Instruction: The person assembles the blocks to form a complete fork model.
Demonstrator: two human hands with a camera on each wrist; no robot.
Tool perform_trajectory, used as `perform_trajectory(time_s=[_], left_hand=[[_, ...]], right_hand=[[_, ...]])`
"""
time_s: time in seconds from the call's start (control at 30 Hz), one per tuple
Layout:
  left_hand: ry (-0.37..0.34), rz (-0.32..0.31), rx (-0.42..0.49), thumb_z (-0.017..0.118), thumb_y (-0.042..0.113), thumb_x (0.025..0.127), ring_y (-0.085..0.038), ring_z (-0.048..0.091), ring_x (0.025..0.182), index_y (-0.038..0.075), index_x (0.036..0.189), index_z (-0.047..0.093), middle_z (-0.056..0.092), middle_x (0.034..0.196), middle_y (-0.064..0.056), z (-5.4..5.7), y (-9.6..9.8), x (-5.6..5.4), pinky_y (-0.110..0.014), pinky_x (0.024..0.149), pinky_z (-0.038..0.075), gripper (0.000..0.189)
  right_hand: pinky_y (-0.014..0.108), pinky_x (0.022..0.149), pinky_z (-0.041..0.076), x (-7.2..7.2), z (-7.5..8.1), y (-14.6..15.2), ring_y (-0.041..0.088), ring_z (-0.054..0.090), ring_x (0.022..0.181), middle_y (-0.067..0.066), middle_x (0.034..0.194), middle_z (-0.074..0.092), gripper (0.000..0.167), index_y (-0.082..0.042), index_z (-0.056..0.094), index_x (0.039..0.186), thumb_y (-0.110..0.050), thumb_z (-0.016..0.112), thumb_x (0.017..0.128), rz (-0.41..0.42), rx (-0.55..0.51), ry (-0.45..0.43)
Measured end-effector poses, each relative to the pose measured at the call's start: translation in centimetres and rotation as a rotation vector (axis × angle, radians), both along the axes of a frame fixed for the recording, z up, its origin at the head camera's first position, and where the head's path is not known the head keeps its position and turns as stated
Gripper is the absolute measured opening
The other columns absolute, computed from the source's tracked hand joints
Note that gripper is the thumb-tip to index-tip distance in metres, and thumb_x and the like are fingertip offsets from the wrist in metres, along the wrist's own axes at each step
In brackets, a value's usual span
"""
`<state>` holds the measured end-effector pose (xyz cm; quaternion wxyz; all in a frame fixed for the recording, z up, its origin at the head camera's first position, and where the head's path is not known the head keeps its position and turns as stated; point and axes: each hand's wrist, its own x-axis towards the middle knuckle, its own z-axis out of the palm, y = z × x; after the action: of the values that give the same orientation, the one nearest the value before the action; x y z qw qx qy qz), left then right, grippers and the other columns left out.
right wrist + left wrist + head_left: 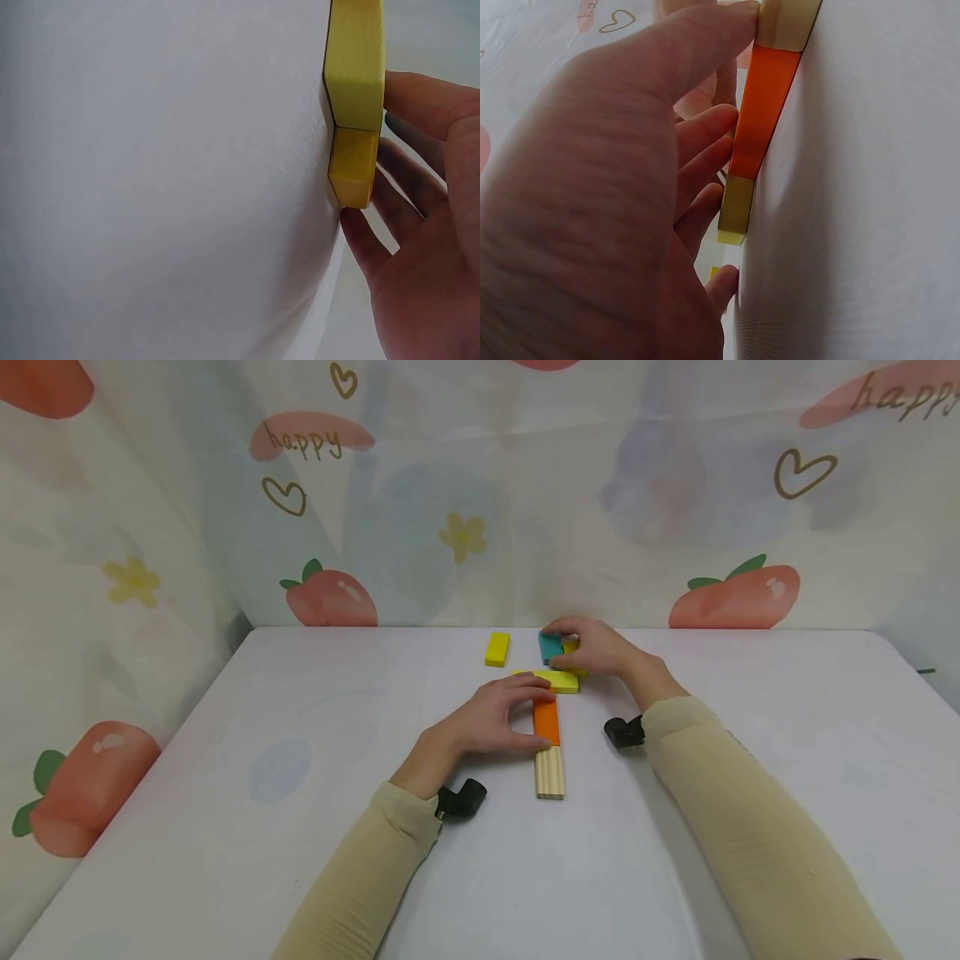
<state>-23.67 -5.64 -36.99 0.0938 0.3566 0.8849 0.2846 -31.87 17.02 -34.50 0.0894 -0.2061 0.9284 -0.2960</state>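
Note:
In the head view, my left hand [498,714] rests over an orange block [546,722], thumb by its near end and fingers by its far end. A grooved wooden block [550,774] adjoins its near end. At the far end a yellow block [562,682] lies crosswise. Beyond that, my right hand [600,650] pinches a teal block [551,648] between thumb and fingers. Beside the teal block another yellow block [572,647] is partly covered by this hand. In the left wrist view, the left fingertips [724,116] touch or nearly touch the orange block's side.
A separate yellow block [497,649] lies left of the teal one, near the back edge of the white table [360,877]. Printed cloth [517,485] hangs behind the table and along its left side. Small black devices [465,799] sit at both wrists.

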Motion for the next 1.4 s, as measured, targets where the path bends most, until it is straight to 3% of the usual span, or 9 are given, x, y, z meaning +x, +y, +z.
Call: perform_trajectory(time_s=[1.4], left_hand=[[-0.003,-0.008,-0.014,0.077,0.040,0.088,-0.019,0.031,0.151,0.020,0.143,0.060,0.046,0.157,0.002,0.1,0.0,0.0,-0.044,0.125,0.022,0.061]], right_hand=[[0.057,0.118,0.033,0.1,0.1,-1.3,0.040,0.045,0.136,0.020,0.150,0.051,0.051,-0.003,0.059,0.140,-0.021,0.073,0.095,0.011,0.041,0.000]])
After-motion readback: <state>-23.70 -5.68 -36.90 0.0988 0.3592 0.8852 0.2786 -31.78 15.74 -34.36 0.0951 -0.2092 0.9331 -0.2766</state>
